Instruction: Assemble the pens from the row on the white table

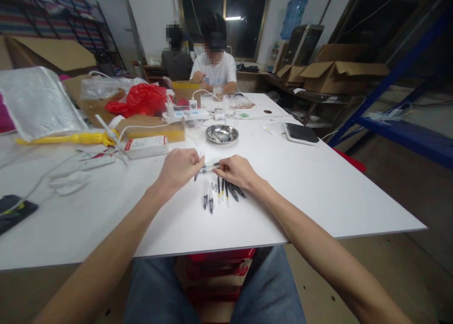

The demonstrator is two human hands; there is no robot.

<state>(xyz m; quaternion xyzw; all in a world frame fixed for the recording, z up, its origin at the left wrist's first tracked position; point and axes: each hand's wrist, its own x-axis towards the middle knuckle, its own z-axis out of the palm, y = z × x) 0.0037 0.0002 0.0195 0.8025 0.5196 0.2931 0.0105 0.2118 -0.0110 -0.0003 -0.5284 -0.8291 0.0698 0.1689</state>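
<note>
My left hand (181, 169) is closed round a clear pen barrel with a dark tip, which pokes out below the fingers. Just to its right, my right hand (236, 170) is bent over the table, fingers pinched at the end of a clear and black pen (209, 168) lying crosswise between the hands. Under and in front of the right hand are several black refills with yellow bands (222, 190) and dark pen caps (236, 191). Two clear barrels with black tips (208, 200) lie to the left of the refills. Small clear pieces beside them are too small to name.
Beyond my hands stands a shiny metal bowl (222, 134). A white box (146, 146), power strip (186, 115), cables and red bag (141, 100) crowd the left. A dark-topped device (301, 133) sits at the right. Across the table a person in a white shirt (221, 69) sits.
</note>
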